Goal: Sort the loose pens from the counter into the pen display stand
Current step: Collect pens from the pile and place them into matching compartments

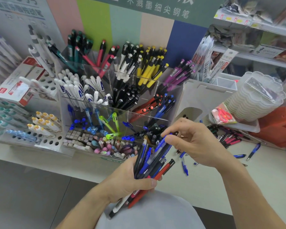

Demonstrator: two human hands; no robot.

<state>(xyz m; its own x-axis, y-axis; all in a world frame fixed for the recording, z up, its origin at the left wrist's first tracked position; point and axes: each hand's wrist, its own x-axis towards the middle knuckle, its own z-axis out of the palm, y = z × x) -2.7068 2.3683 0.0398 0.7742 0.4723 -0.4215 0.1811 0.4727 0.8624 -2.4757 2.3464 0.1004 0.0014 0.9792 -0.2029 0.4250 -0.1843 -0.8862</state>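
- Gripping a mixed bundle of blue, black and red plastic pens, the left hand is curled round the barrels with the thumb clamped across the front; the bundle is fanned upward, apparently so that single pens can be picked out by colour.
- One blue pen at the top of the bundle is pinched between thumb and fingertips of the right hand, seemingly to draw it free of the rest.
- Both hands are held just in front of the clear acrylic multi-compartment pen display stand, close to its front compartments, which keeps the reach to any slot short.
- Like colours are grouped per compartment in the stand: yellow, purple, white, black, red with blue; a matching slot for the blue pen is judged to lie at the front right.
- More loose pens are left scattered on the pale counter to the right, several blue, some pink and dark, so the sorting is judged far from finished.
- A stack of clear plastic lidded tubs stands beyond them.
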